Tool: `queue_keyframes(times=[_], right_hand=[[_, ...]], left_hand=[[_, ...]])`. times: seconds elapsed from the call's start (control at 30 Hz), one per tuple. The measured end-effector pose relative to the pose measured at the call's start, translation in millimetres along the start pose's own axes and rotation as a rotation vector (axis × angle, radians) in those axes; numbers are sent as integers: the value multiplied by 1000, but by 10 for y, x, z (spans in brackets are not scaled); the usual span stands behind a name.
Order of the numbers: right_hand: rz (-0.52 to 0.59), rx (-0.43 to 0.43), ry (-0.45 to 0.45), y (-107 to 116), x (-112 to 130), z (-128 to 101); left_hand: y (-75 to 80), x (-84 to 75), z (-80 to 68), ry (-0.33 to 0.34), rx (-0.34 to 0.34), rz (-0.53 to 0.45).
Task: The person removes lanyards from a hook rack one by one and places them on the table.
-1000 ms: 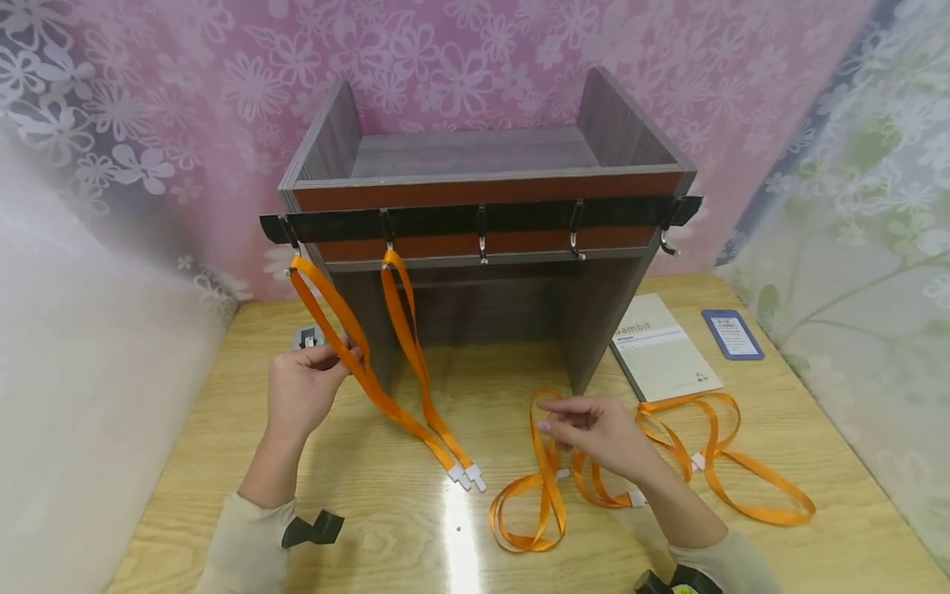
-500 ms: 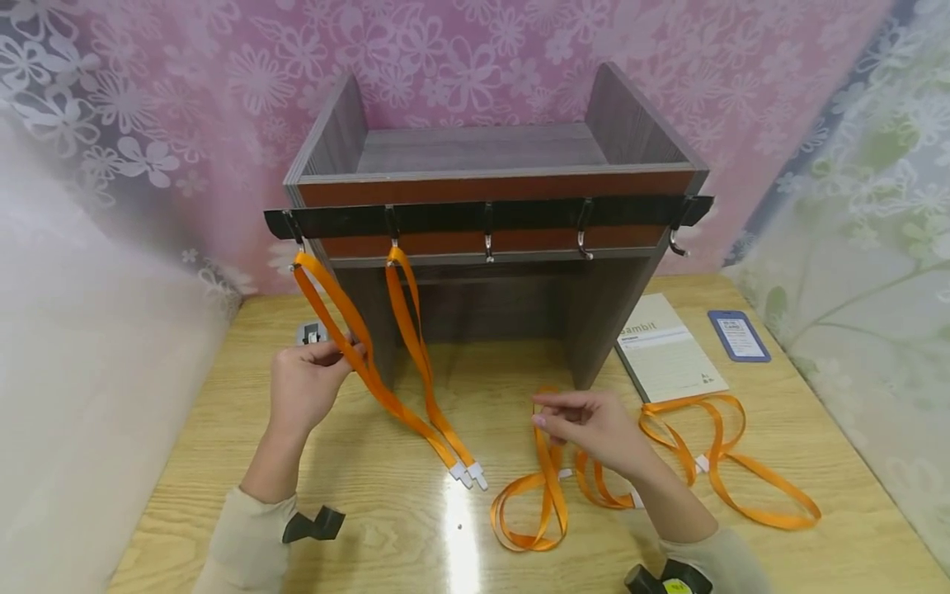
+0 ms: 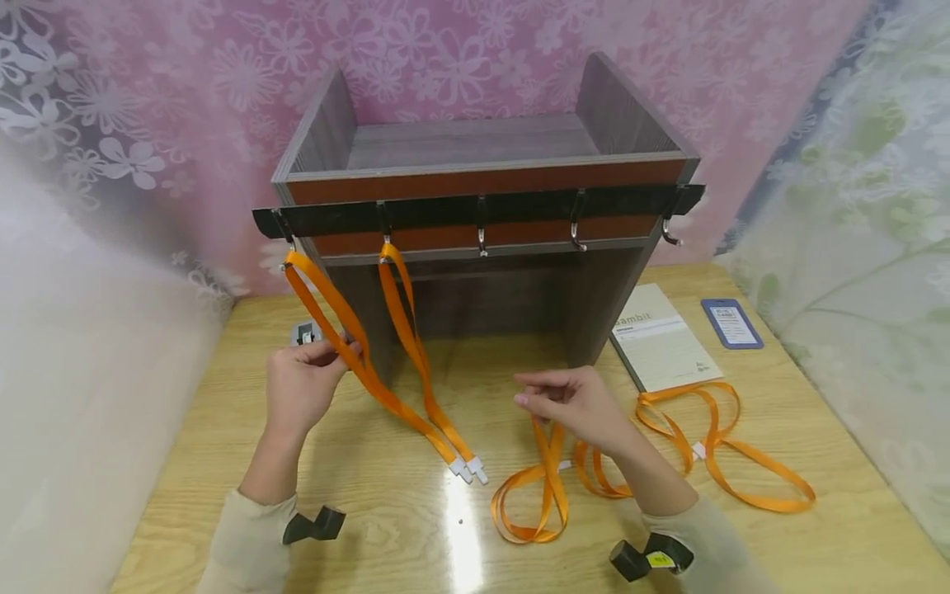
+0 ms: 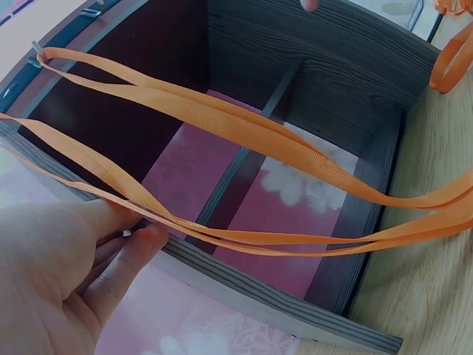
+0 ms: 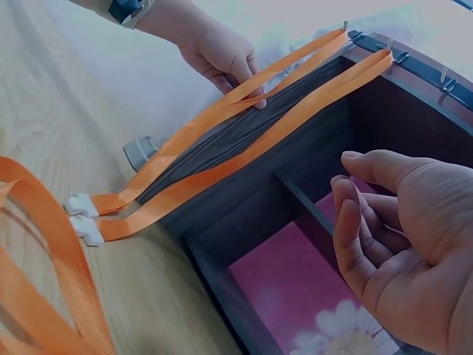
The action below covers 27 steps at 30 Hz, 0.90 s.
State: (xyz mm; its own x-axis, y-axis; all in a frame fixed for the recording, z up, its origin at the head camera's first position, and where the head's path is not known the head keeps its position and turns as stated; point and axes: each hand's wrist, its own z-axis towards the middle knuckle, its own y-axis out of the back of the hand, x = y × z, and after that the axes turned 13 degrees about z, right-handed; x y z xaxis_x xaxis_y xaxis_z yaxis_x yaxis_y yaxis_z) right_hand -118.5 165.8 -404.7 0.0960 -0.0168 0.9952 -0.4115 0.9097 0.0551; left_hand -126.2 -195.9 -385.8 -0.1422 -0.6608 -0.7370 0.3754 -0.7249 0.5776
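Observation:
A dark wooden shelf unit (image 3: 482,177) carries a black hook rail (image 3: 519,210). Two orange lanyards hang from its two left hooks, their white clips (image 3: 467,472) lying on the table. My left hand (image 3: 347,350) pinches the leftmost lanyard (image 3: 326,305) midway down; the left wrist view shows thumb and fingers (image 4: 140,235) closed on the strap (image 4: 89,181). My right hand (image 3: 529,394) hovers over a looped orange lanyard (image 3: 547,495) on the table. Its fingers (image 5: 347,222) are loosely curled, with no strap showing between them.
Three hooks (image 3: 482,244) on the rail's right part are bare. Another orange lanyard (image 3: 731,466) lies at the right, beside a booklet (image 3: 660,338) and a blue card holder (image 3: 731,323). A small grey object (image 3: 304,332) sits left of the shelf. Curtains enclose the wooden table (image 3: 371,528).
My right hand has moved up and to the left, off the top of the looped lanyard that was at its fingertips. My left hand keeps its pinch in place.

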Motion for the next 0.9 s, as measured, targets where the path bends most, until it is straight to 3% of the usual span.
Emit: queue_keyframes(times=[0.33,0.5,0.67,0.9], right_hand=[[21,-9,-20,-69,81,118],[33,-16,29,-41,72,139],[28,-68,85,41,123,135],[-40,-154,62,214,158,84]], left_hand=[[15,14,8,-13,-6,24],[14,28,-16,-16,-9,7],[18,-4,-13,-5,2,13],[9,-14,-29,31,10,6]])
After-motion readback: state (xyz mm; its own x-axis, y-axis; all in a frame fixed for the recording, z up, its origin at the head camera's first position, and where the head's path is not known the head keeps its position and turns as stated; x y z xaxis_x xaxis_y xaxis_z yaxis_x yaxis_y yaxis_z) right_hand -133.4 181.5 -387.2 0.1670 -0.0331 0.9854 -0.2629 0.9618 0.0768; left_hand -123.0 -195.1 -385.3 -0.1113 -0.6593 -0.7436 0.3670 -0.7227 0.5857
